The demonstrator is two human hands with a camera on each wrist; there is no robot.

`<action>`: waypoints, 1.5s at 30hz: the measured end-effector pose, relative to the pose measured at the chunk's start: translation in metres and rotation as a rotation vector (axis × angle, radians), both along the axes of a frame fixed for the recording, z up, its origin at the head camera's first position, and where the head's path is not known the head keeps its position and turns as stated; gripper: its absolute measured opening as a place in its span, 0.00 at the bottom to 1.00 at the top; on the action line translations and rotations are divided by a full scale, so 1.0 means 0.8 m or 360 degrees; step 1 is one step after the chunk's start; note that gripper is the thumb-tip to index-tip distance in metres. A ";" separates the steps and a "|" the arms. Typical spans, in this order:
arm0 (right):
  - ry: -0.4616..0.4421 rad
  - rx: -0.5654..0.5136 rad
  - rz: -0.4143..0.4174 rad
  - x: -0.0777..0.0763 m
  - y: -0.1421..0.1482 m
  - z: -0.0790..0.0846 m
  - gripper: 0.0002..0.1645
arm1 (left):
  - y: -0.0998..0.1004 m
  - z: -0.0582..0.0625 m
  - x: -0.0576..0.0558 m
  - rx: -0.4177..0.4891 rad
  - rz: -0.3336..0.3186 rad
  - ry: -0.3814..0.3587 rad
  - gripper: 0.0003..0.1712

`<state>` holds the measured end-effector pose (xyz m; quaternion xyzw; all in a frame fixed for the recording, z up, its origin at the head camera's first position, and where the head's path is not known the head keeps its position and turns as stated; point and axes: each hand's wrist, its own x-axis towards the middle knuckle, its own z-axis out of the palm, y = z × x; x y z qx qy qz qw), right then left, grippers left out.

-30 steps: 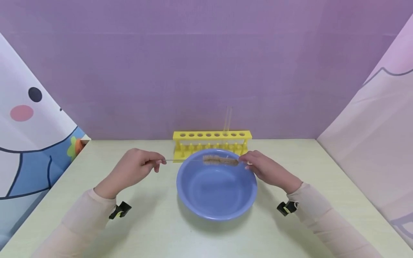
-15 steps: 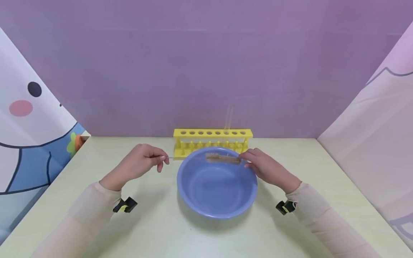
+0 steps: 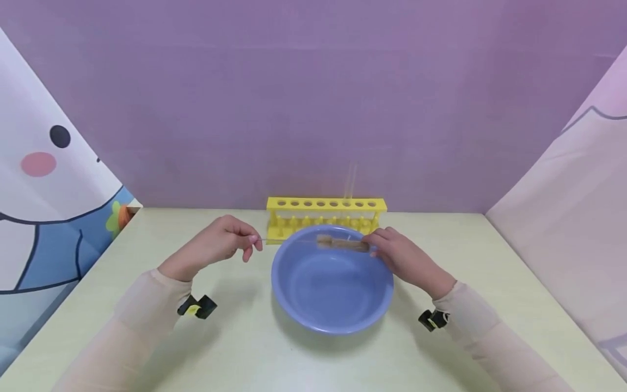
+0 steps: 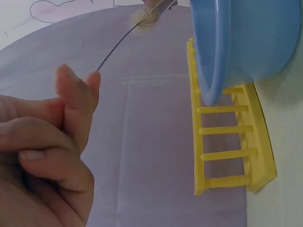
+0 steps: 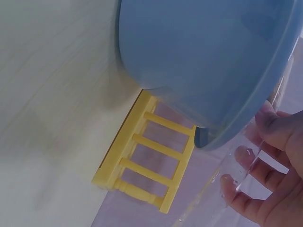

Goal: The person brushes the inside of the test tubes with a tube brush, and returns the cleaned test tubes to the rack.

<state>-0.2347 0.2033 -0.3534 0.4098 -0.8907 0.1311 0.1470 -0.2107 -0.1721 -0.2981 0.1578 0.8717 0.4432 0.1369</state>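
My left hand (image 3: 220, 245) pinches the twisted wire handle of a test tube brush (image 4: 142, 21) between thumb and finger. The brush lies nearly level above the back of a blue basin (image 3: 333, 321). Its fluffy tan bristles stand partly outside the mouth of a clear test tube (image 3: 354, 246); the others are pressed flat inside. My right hand (image 3: 404, 258) holds that tube at the basin's back right rim, fingers curled round it. In the right wrist view, water drops show on the clear glass by the right fingers (image 5: 253, 198).
Behind the basin stands a yellow test tube rack (image 3: 325, 204), partly hidden by it. One more clear tube (image 3: 350, 182) stands upright in the rack. The pale table (image 3: 235, 337) ends at a purple backdrop (image 3: 313, 109).
My left hand has moved a little to the right, pushing the brush deeper into the tube, so fewer bristles stand outside. The right hand keeps nearly the same place.
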 end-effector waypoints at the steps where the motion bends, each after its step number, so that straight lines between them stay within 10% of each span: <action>1: 0.0005 -0.0001 -0.0009 0.000 0.000 0.000 0.20 | 0.000 0.000 -0.001 0.0019 -0.0003 -0.0014 0.13; 45: 0.0115 -0.0051 -0.0060 0.008 -0.015 -0.007 0.21 | 0.048 -0.012 -0.011 -0.0101 -0.0015 0.0103 0.17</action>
